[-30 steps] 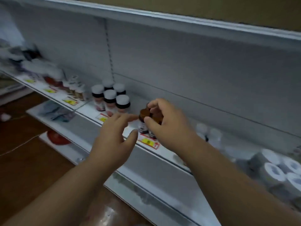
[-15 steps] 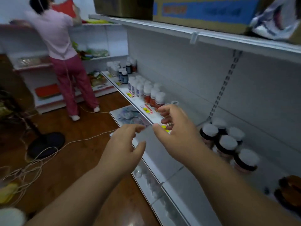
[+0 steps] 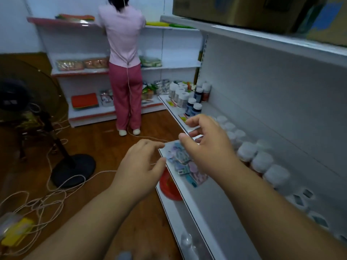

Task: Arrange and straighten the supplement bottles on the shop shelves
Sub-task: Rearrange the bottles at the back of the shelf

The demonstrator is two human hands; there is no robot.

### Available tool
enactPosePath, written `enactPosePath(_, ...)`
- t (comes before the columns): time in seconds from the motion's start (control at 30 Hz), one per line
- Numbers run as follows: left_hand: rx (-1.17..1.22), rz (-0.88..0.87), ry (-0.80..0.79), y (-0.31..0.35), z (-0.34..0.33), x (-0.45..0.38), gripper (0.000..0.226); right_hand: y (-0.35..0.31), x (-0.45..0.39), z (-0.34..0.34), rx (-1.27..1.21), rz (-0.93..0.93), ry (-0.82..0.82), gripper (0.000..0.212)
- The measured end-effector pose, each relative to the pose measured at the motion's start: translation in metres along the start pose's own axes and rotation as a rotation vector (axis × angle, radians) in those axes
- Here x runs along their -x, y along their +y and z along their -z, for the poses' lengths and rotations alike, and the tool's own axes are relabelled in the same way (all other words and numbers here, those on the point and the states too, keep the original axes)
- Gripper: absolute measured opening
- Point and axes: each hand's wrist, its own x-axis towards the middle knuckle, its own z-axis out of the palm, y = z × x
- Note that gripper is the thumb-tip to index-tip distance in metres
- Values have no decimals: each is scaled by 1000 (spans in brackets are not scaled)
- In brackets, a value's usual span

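Supplement bottles with white caps (image 3: 262, 159) stand in rows along the white shelf (image 3: 212, 201) on my right. More bottles, some dark blue (image 3: 193, 107) and some white (image 3: 180, 92), stand farther along the same shelf. My right hand (image 3: 208, 145) hovers in front of the shelf edge with loosely curled fingers and holds nothing. My left hand (image 3: 142, 164) is raised beside it over the floor, fingers relaxed, also holding nothing. Neither hand touches a bottle.
A person in a pink top (image 3: 124, 64) stands at the far shelves with their back turned. A floor fan (image 3: 28, 102) and loose cords (image 3: 47, 199) occupy the wooden floor at left. A bag of small packets (image 3: 183, 164) and a red bowl (image 3: 169, 186) lie on lower shelves. Cardboard boxes (image 3: 244, 10) sit on top.
My right hand let go of the brown bottles it gripped a second ago. The view swung left along the aisle, bringing the far bottles and the person into sight. Both hands stay raised.
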Motion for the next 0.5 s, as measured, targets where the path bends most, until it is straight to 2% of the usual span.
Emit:
enactPosePath(0.2,49,-85,-86,-80,16,-121,36,3,-108,-68,55,-146,72,19)
enactPosePath(0.33,85,-162,-158,-106,9,-199,35,16,-171,-83,94,-199,139,17)
enactPosePath(0.5,170,-216,-213,-128,-33,-287,35,72,-258,-84,202,-286,187,17)
